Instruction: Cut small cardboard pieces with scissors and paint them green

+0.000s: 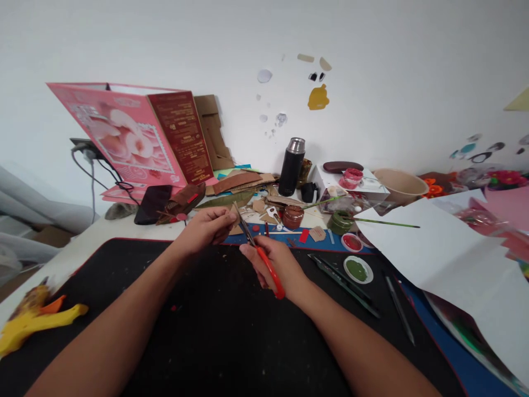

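My right hand (285, 263) is wrapped round the red-handled scissors (270, 271), whose metal blades point up and to the left. Just left of the blades, my left hand (211, 225) is closed in a pinch. A small, thin brownish piece shows at its fingertips beside the blade tips; its kind is too small to make out, and I cannot tell whether the blades touch it. Both hands are above the far edge of a black mat (215, 331).
Behind the hands lie cardboard scraps (237, 182), a black flask (291, 168) and paint jars (293, 216). Pens (345, 284) and a lid of green paint (358, 269) are to the right. A yellow-handled tool (45, 322) lies left; a pink box (132, 138) stands at the back.
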